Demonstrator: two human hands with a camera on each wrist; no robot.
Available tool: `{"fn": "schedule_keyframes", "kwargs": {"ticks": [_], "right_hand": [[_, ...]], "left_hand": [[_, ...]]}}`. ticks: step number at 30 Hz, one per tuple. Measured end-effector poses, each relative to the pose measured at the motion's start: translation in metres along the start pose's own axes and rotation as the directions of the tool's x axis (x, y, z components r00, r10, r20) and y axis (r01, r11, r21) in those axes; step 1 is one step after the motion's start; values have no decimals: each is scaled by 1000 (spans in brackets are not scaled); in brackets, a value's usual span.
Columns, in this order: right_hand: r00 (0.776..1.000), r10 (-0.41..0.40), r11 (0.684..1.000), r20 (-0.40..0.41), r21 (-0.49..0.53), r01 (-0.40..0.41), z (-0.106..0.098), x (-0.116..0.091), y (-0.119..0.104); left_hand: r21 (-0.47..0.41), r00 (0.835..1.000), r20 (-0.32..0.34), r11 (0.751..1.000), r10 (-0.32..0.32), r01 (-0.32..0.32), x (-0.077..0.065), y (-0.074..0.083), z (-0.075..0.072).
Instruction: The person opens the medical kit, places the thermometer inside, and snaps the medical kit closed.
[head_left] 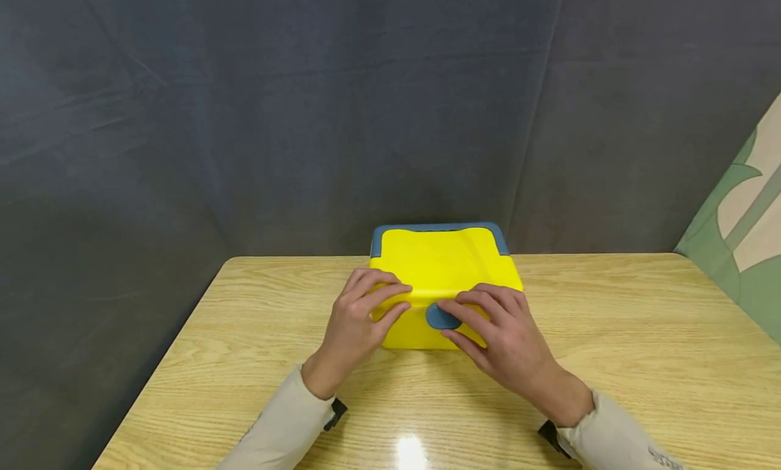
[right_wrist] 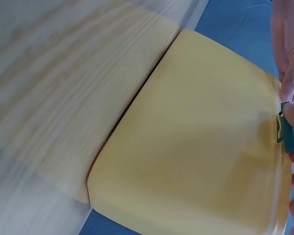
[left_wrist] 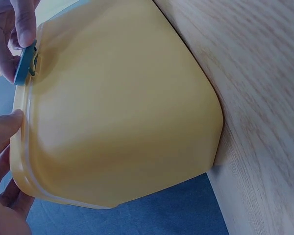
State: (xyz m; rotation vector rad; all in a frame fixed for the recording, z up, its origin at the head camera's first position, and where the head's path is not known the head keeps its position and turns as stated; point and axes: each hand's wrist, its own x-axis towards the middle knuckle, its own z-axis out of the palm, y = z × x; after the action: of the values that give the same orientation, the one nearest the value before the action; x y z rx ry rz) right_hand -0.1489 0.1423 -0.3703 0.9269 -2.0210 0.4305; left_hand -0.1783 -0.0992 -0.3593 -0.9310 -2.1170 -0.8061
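A yellow plastic box (head_left: 442, 260) with a blue handle (head_left: 436, 226) along its back edge stands upright on the wooden table, its lid lying flat on top. My left hand (head_left: 360, 314) holds the lid's rim at the front left, thumb at the seam and fingers over the top. At the middle of the front, my right hand (head_left: 509, 341) pinches the blue latch (head_left: 441, 317) between thumb and fingers. From the side, the left wrist view shows the latch (left_wrist: 24, 66) standing out slightly from the front wall. The box's inside is hidden.
The wooden table (head_left: 274, 321) extends to both sides and in front of the box. Dark grey cloth (head_left: 366, 117) hangs directly behind it and along the left. A green and beige patterned panel (head_left: 744, 239) borders the table's right side.
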Motion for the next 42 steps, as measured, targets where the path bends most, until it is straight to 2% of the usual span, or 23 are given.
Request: {"fn": "schedule_keyframes", "kwargs": {"ticks": [7,17,42], "right_hand": [[1000,-12,1000,-14,-13,11,3,0,-2],[1000,3,1000,-3,-24,-3,2,-5,-2],[1000,10,1000,-30,12,-10,5,-6,1]], "left_hand": [[-14,1000,3,1000,-11,11,-1,0,-2],[-24,1000,-10,1000,15,-15,0,-1,1],[-33,1000,-25,999,8,-8,0,-3,3]]}}
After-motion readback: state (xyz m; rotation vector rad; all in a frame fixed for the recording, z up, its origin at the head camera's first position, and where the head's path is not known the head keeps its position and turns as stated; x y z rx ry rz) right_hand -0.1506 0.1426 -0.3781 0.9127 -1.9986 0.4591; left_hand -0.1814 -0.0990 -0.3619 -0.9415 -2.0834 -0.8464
